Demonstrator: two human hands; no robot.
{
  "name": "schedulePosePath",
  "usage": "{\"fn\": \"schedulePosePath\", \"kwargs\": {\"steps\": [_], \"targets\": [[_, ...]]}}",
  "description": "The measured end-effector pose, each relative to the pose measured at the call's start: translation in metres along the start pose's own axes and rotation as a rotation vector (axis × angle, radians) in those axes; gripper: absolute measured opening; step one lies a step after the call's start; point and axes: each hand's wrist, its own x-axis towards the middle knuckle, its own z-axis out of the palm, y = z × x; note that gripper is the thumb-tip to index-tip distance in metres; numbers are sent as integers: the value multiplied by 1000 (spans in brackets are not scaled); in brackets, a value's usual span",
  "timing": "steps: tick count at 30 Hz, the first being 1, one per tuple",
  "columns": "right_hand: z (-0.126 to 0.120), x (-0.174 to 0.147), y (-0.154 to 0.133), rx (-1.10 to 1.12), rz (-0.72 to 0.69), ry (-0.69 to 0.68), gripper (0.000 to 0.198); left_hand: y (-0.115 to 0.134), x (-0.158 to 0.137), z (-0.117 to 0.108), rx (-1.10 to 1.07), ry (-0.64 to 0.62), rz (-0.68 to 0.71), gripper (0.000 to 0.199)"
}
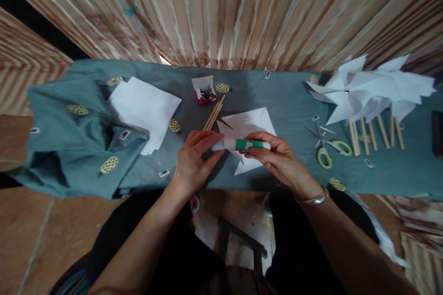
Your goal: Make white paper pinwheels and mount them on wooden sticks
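Currently, the right hand (277,153) grips the glue stick (240,144) over the slit paper square (252,122); the left hand (195,154) pinches the stick's white end. I advise keeping it level, clear of the paper's points.

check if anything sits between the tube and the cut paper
Nothing visible beyond the grip itself: the left hand and right hand hold the tube over the cut paper; the scissors lie off to the right.

Tube (240,144) is looking like smooth plastic. Cut sheet (252,122) and pinwheels (367,91) are showing matt paper; loose sticks (213,115), bare wood. Scissors (321,138) are combining metal blades (317,130) with plastic handles (335,144). Desk cloth (292,101) is looking matt, wrinkled.
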Motion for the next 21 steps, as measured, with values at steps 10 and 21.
{"fn": "schedulePosePath", "kwargs": {"steps": [10, 21], "targets": [[-4, 0, 2, -98, -54, -41, 26, 0, 1, -1, 42, -87, 101, 25], [2, -1, 2, -153, -55, -106, 30, 2, -3, 5, -43, -128, 129, 24]]}}
